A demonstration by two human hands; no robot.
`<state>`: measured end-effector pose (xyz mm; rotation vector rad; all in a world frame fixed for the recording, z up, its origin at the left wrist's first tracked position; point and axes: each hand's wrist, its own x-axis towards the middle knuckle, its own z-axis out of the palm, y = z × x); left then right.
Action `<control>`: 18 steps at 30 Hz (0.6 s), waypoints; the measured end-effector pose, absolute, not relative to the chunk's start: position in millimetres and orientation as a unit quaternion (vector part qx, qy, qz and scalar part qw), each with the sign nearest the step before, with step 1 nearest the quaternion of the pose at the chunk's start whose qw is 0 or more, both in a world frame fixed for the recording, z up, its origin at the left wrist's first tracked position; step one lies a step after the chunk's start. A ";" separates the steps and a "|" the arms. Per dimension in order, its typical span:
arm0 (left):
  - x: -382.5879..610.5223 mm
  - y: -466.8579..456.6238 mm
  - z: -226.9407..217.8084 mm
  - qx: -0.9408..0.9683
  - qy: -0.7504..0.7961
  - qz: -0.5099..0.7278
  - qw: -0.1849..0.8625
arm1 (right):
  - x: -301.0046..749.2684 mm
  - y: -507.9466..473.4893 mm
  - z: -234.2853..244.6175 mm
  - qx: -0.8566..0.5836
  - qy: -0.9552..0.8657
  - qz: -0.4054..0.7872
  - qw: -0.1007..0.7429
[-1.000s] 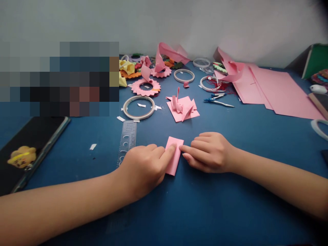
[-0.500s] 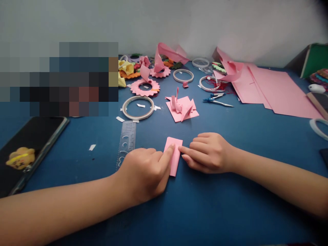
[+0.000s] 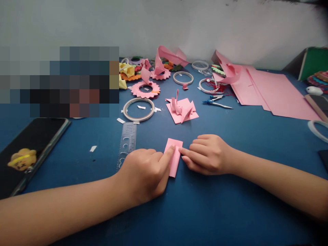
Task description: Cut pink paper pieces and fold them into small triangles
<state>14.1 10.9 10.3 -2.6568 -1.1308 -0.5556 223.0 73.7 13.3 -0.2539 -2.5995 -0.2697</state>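
A small folded strip of pink paper [image 3: 175,158] lies flat on the blue table [image 3: 220,205] in front of me. My left hand [image 3: 145,172] is curled, with its forefinger pressed down on the strip's left side. My right hand [image 3: 208,154] is curled too, its forefinger and middle finger pressing the strip's right edge. Both hands pin the paper against the table.
A clear ruler [image 3: 126,139] lies left of my left hand, a phone [image 3: 30,150] at far left. Beyond are a tape ring [image 3: 138,109], a pile of pink paper pieces [image 3: 182,110], pink paper flowers [image 3: 145,87], a compass [image 3: 217,101] and large pink sheets [image 3: 274,92].
The pink strip has become narrower as my left forefinger pressed its left side over. Both hands stay almost in place.
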 end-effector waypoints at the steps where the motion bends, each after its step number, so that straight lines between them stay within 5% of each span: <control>1: 13.9 10.7 10.0 -0.899 -0.383 -0.188 0.097 | 223.1 73.5 13.2 -0.094 -0.957 -0.099 0.254; 18: 14.7 12.8 11.6 -0.906 -0.365 -0.181 0.113 | 221.6 72.4 12.2 -0.104 -0.955 -0.097 0.260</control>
